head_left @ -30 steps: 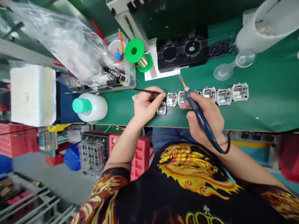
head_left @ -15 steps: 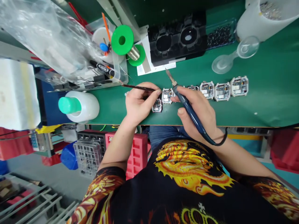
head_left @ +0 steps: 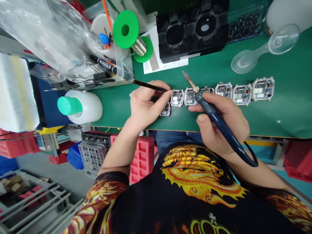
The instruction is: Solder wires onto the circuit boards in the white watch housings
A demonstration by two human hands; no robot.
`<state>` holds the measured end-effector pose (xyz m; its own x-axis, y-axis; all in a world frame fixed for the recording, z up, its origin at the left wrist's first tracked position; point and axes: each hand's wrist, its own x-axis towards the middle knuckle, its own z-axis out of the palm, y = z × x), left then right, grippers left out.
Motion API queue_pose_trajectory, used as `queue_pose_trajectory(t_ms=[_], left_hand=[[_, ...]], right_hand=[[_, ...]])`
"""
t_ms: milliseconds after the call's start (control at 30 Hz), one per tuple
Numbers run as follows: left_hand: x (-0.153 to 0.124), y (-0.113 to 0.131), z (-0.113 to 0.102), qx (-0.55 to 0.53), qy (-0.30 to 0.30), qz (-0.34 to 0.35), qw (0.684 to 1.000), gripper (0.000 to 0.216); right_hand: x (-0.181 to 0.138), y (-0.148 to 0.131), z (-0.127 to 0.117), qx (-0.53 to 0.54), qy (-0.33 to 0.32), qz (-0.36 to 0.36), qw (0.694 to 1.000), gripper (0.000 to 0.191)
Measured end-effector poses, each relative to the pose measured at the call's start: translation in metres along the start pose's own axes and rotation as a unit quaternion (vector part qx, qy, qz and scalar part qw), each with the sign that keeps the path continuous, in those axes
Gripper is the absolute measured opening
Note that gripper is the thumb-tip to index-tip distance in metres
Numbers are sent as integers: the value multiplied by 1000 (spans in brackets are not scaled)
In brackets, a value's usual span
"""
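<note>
roughly: left hand (head_left: 143, 105) was pinched shut on a thin dark stick (head_left: 148, 85), thumb and forefinger clamping it close to its working end. the stick's long axis ran from upper left down-right across the green mat (head_left: 280, 107), ending at the fingertips, just beside the first module (head_left: 177, 98) of the row. a stray module (head_left: 165, 110) lay half under that hand's fingers, nearer the bench edge and out of line with the rest.

right hand (head_left: 214, 138) was closed round the blue handle of the soldering iron (head_left: 225, 130), held like a pen. the iron's axis ran from the cord at the wrist up-left over the row. its tip (head_left: 188, 78) pointed away from the person, past the far side of the second module (head_left: 189, 96) and toward the black fixture (head_left: 192, 32). could not tell whether the tip touched the mat.

the two tools converged on the left end of the row. the stick came in from the left, the iron from the lower right, and the first two modules sat between them. the left hand was nearer the first module. the end module (head_left: 263, 88) lay well apart from both hands.

the solder spool (head_left: 125, 30) and the white bottle (head_left: 80, 106) sat off to the left.
</note>
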<state>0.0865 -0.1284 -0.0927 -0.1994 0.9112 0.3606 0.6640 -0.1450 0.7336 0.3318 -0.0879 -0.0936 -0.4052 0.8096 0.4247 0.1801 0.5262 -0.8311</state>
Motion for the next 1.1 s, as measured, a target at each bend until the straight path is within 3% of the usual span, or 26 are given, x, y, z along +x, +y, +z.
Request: queue_pose_trajectory(t_ms=[233, 800, 967, 1100], left_hand=[[5, 9, 0, 9, -6, -17, 1000, 5], [10, 20, -4, 64, -43, 7, 997, 10], [10, 20, -2, 68, -30, 8, 997, 9], [10, 19, -1, 69, -23, 11, 997, 12]], right_hand=[[-1, -1, -3, -12, 19, -13, 1000, 37], [2, -9, -8, -38, -38, -1, 999, 28], [3, -9, -9, -55, -72, 7, 996, 28], [3, -8, -8, -67, -61, -3, 996, 28]])
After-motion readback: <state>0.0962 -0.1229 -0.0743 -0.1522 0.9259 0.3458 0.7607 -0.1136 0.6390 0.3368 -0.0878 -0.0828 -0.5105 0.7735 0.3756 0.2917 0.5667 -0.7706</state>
